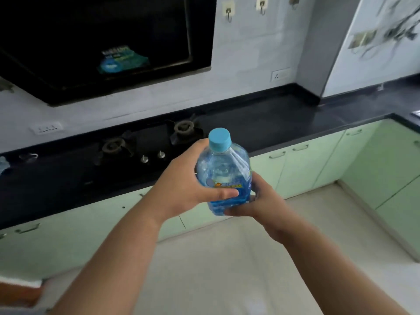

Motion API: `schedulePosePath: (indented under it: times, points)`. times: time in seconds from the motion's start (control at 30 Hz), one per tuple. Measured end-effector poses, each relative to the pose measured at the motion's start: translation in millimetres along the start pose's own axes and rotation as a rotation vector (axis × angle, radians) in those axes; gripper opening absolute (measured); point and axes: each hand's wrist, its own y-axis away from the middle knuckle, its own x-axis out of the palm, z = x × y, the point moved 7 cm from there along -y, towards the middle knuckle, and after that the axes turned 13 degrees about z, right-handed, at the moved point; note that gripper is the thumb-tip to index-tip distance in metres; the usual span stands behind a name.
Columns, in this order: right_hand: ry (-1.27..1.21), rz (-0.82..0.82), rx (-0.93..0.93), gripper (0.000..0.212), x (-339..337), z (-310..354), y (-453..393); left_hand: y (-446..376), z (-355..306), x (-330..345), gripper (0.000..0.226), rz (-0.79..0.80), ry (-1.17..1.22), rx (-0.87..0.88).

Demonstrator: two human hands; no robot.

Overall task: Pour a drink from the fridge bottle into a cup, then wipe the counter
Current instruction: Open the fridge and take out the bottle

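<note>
Both hands grasp the clear plastic bottle with blue cap (pixel 223 176), left hand (pixel 185 183) high, right hand (pixel 261 201) under; keep it upright until reaching the black counter (pixel 284 119).

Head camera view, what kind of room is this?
Most likely a home kitchen: a gas hob set in a dark counter, a black range hood above, pale green cabinets below.

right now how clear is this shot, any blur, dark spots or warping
Head view: the bottle and both hands, left hand and right hand, are fairly sharp; the wall tiles at top right are smeared by motion blur; the range hood and stove are dim; the wide lens bows the counter edge.
</note>
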Motion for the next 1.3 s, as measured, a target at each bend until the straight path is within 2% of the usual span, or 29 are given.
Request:
schedulePosePath:
  times: [0.3,0.5,0.7,0.83,0.97,1.17,1.23,1.3]
  points:
    - [-0.007,-0.203,0.077,0.088,-113,3,-14,-136,-7,40,0.089,0.183,0.054,0.079]
    - [-0.061,-0.361,0.124,0.096,-189,-3,-46,-237,-1,60,0.081,0.317,0.080,0.147]
    - [-0.072,-0.517,0.143,0.088,-262,7,-85,-344,6,65,0.077,0.444,0.078,0.226]
    - [-0.111,-0.605,0.139,0.093,-307,8,-111,-410,4,72,0.076,0.525,0.085,0.273]
    - [-0.125,-0.641,0.148,0.091,-348,12,-129,-465,-2,82,0.078,0.578,0.042,0.288]
    - [-0.138,-0.640,0.163,0.094,-422,11,-165,-541,-6,98,0.080,0.562,-0.042,0.289]
    - [-0.143,-0.559,0.202,0.092,-479,5,-192,-597,0,110,0.084,0.498,-0.064,0.223]
    - [-0.099,-0.531,0.222,0.092,-503,8,-205,-613,-2,113,0.086,0.486,-0.085,0.217]
